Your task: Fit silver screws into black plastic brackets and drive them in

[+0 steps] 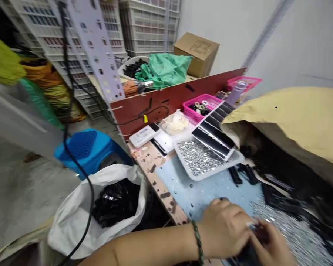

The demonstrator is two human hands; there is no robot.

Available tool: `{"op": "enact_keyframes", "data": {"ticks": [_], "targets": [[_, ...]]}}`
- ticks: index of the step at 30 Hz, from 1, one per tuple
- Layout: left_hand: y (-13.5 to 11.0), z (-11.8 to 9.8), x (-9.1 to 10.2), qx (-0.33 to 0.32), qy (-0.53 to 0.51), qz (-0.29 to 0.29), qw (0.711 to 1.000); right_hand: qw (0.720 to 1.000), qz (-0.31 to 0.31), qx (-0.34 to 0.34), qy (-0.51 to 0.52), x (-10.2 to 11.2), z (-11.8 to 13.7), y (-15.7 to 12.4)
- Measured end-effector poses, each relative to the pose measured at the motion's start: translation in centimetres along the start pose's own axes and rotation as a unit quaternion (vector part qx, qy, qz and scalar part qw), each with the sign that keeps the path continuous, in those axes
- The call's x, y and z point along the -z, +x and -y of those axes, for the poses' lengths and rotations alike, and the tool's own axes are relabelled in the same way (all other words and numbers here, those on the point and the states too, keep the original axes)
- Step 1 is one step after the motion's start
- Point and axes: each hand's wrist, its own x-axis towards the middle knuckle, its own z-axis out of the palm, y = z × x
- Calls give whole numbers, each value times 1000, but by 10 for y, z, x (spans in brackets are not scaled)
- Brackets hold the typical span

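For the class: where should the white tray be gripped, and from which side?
Grip the tray by its near rim, fingers coming from the front: that edge is bare, while black strips lie across the far part; loose silver pieces inside favour keeping it level.

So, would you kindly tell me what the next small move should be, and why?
Probably set the dark piece from the left hand and right hand down on the blue board: the loose silver rhinestones lie right under the hands, so the board looks the steadier place.
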Motion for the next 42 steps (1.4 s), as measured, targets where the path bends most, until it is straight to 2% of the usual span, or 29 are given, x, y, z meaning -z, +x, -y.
{"op": "enact_keyframes", "data": {"ticks": [2, 4, 5, 8, 11, 14, 16, 19, 22, 25, 27, 30, 34, 36, 39, 42], "targets": [[5, 0, 13, 6, -10, 17, 1000, 999, -19, -31, -7, 22, -1, 1], [19, 6, 14, -1, -38, 18, 999, 989, -90, -45, -109, 49, -11, 1], [31, 9, 8, -15, -50, 27, 998, 978, -110, -31, -173, 62, -18, 0], [72, 2, -26, -98, -71, 94, 988, 965, -116, -17, -236, 86, -40, -8], [104, -28, -67, -176, -49, 170, 968, 965, -94, -8, -246, 85, -50, -18], [120, -52, -97, -194, -3, 222, 956, 968, -86, -8, -237, 80, -49, -24], [123, -60, -107, -192, 20, 245, 950, 970, -86, -10, -227, 80, -48, -26], [123, -62, -111, -192, 27, 262, 945, 974, -96, -15, -206, 86, -47, -27], [123, -60, -108, -180, 1, 257, 949, 978, -115, -18, -174, 90, -41, -31], [125, -56, -97, -143, -57, 234, 960, 983, -138, -29, -119, 86, -24, -42], [125, -48, -82, -104, -108, 218, 964, 989, -138, -43, -19, 75, -8, -50], [114, -29, -48, -51, -184, 195, 962, 987, -93, -44, 126, 44, 19, -55], [77, 1, 1, 0, -245, 158, 957, 993, -61, 15, 97, 2, 42, -47], [52, 12, 16, 47, -287, 130, 948, 996, -40, 53, 64, -10, 46, -43], [18, 21, 23, 82, -299, 101, 945, 994, -13, 105, 10, -17, 47, -41], [-4, 24, 14, 58, -236, 105, 964, 991, -1, 136, -21, -17, 46, -44]]}}
